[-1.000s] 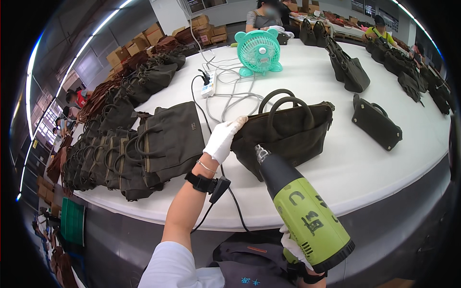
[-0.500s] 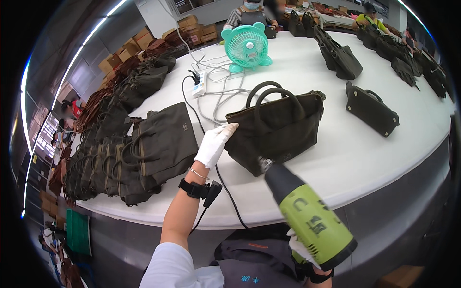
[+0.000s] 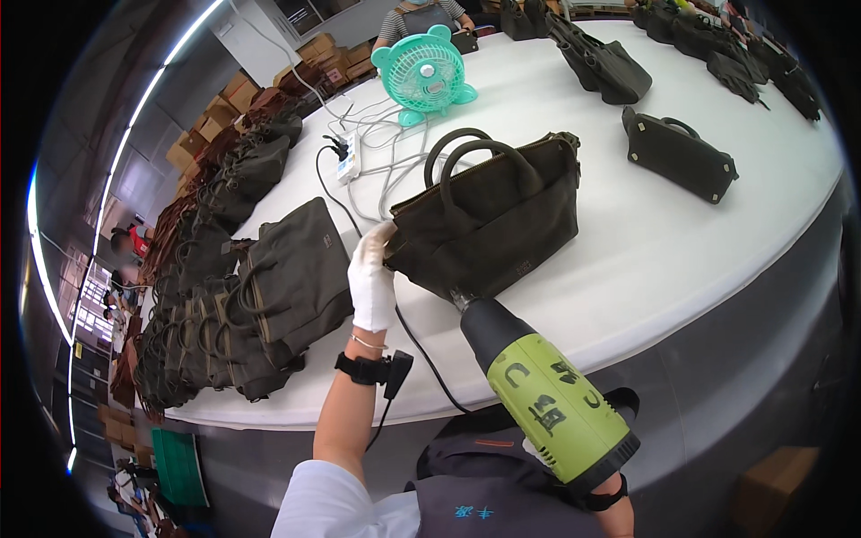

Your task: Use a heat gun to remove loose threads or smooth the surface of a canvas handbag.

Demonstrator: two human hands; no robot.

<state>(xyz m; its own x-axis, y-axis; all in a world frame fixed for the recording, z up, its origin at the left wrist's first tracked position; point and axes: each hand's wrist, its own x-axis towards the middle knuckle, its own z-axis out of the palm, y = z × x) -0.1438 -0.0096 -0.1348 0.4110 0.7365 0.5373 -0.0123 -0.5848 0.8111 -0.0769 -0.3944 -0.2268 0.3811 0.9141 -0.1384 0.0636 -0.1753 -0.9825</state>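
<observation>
A dark olive handbag with two rounded handles stands on the white-covered table in front of me. My left hand, in a white glove, grips the bag's left end near its top corner; the fingertips are partly hidden there. My right hand is wrapped round a green and black heat gun, whose body hides most of that hand. The gun's metal nozzle points at the bag's lower left front, very close to it; I cannot tell whether they touch.
Stacked dark bags crowd the table's left side. A teal fan and a white power strip with tangled cords sit beyond the bag. At right lies a small bag, another bag behind. A person is opposite.
My left hand has shifted from the front of the bag's top corner round to its left end. The heat gun's nozzle now points more at the bag's left part. The whole view has shifted.
</observation>
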